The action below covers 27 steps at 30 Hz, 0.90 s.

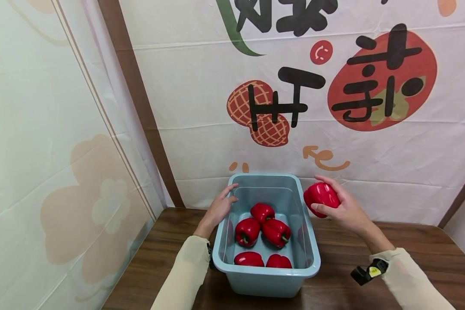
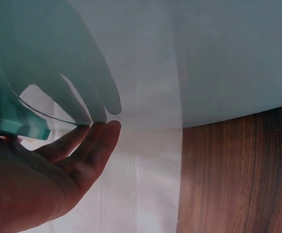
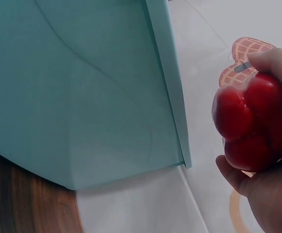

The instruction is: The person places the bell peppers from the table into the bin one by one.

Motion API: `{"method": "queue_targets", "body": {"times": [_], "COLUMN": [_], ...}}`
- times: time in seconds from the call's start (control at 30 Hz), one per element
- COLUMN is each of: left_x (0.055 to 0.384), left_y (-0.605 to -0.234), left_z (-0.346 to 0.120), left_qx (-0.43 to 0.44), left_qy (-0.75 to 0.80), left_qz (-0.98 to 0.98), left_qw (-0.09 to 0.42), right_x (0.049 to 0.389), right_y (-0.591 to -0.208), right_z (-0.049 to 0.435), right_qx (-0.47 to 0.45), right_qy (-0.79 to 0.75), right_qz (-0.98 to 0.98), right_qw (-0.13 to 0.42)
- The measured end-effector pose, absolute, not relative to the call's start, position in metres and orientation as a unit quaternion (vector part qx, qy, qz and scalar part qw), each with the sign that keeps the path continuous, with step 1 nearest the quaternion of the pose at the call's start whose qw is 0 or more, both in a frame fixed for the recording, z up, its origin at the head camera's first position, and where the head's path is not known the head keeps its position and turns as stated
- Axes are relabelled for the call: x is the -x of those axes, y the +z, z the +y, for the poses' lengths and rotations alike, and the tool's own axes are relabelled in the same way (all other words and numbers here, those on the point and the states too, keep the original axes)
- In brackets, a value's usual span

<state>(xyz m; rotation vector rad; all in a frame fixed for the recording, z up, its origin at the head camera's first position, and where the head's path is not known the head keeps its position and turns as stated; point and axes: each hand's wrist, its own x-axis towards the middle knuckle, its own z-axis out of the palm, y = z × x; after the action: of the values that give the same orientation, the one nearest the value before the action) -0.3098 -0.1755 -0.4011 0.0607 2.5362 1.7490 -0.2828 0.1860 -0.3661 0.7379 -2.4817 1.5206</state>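
Note:
A light blue plastic bin stands on the table, with several red bell peppers lying on its floor. My left hand holds the bin's left rim; in the left wrist view the fingers touch the outer wall, where they are mirrored. The thumb is mostly hidden there. Beyond the right rim, my right hand grips another red bell pepper between thumb and fingers, raised off the table. In the right wrist view this bell pepper shows its lobed end beside the bin's outside wall.
The dark wooden table extends on both sides of the bin. Behind it hangs a white printed cloth, close to the bin's far end. Another pale cloth closes off the left side.

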Motion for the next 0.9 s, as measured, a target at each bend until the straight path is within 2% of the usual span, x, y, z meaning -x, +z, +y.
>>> {"method": "queue_targets", "body": {"times": [0.9], "left_x": [0.310], "left_y": [-0.401], "left_z": [-0.176], "left_qx": [-0.010], "left_qy": [0.576], "left_qz": [0.816], "left_qw": [0.043], "right_x": [0.280], "right_y": [-0.365], "right_z": [0.173], "right_qx": [-0.285], "right_qy": [0.513], "right_qz": [-0.807], "right_qw": [0.058]}}
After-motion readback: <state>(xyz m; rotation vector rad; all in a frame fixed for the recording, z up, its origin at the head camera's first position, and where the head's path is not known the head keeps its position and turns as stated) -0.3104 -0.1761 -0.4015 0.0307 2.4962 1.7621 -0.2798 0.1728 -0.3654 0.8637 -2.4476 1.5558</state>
